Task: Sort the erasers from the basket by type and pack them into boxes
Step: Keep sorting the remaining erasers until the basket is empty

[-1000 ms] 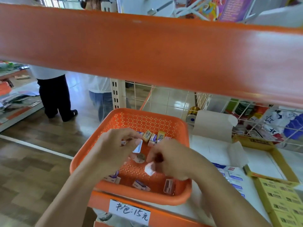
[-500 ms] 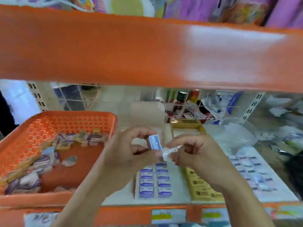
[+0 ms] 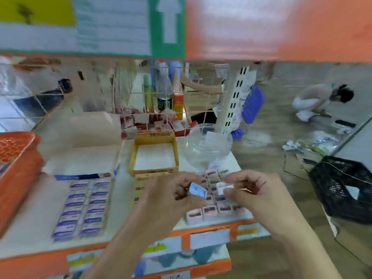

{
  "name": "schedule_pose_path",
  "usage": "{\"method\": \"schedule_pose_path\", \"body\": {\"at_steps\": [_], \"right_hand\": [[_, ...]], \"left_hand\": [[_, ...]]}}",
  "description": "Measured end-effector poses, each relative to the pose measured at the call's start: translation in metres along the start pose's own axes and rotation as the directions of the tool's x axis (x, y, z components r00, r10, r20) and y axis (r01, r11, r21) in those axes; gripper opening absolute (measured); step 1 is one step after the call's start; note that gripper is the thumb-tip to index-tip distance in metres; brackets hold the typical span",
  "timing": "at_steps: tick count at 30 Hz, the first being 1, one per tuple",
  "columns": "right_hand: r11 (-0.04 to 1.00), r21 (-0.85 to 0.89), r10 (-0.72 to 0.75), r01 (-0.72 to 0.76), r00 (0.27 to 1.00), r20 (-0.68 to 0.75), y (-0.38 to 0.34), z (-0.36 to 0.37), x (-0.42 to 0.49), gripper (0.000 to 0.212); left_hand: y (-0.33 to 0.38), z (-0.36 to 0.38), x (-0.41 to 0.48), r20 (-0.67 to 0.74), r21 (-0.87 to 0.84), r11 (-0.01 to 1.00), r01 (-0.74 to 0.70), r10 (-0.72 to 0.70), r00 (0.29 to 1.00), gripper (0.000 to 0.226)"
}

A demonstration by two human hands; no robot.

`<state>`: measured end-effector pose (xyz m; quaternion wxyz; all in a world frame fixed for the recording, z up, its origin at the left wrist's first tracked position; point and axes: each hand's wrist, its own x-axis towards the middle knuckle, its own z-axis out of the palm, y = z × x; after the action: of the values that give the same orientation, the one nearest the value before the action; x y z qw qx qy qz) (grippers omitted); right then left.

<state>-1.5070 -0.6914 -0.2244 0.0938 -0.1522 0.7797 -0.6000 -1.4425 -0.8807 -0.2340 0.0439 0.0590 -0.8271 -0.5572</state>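
My left hand [image 3: 171, 196] pinches a small blue-and-white eraser [image 3: 198, 189] over the shelf. My right hand [image 3: 255, 191] pinches a small white eraser [image 3: 223, 187] just to the right of it. Both hover above rows of pink-sleeved erasers [image 3: 213, 208] laid out on the shelf. A white box with blue-sleeved erasers [image 3: 84, 206] in rows lies to the left, its lid open. A yellow box [image 3: 154, 154] stands behind my hands. The orange basket [image 3: 18, 158] is at the far left edge. The picture is blurred.
A clear plastic jar [image 3: 209, 146] stands behind the pink erasers. The orange upper shelf [image 3: 277, 27] hangs overhead. A black crate [image 3: 342, 188] sits on the floor to the right. A person [image 3: 320, 101] crouches on the floor far right.
The view has swung right from the basket to the boxes. Both hands, each holding an eraser, moved right from over the blue erasers to over the pink ones.
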Motion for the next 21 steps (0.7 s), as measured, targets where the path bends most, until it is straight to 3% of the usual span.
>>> {"method": "schedule_pose_path", "body": {"at_steps": [12, 16, 21], "right_hand": [[0.947, -0.319, -0.008, 0.045, 0.993, 0.116, 0.04, -0.042, 0.011, 0.045], [0.921, -0.386, 0.016, 0.047, 0.987, 0.16, 0.047, -0.044, 0.012, 0.047], [0.922, -0.387, 0.038, 0.029, 0.986, 0.164, 0.055, -0.048, 0.01, 0.036]], "left_hand": [[0.01, 0.04, 0.006, -0.086, 0.039, 0.988, 0.151, -0.148, 0.985, 0.024], [0.01, 0.045, 0.008, -0.1, 0.085, 0.987, 0.138, -0.13, 0.987, 0.024], [0.014, 0.048, 0.008, -0.152, 0.258, 0.963, 0.081, -0.043, 0.988, 0.02]]}}
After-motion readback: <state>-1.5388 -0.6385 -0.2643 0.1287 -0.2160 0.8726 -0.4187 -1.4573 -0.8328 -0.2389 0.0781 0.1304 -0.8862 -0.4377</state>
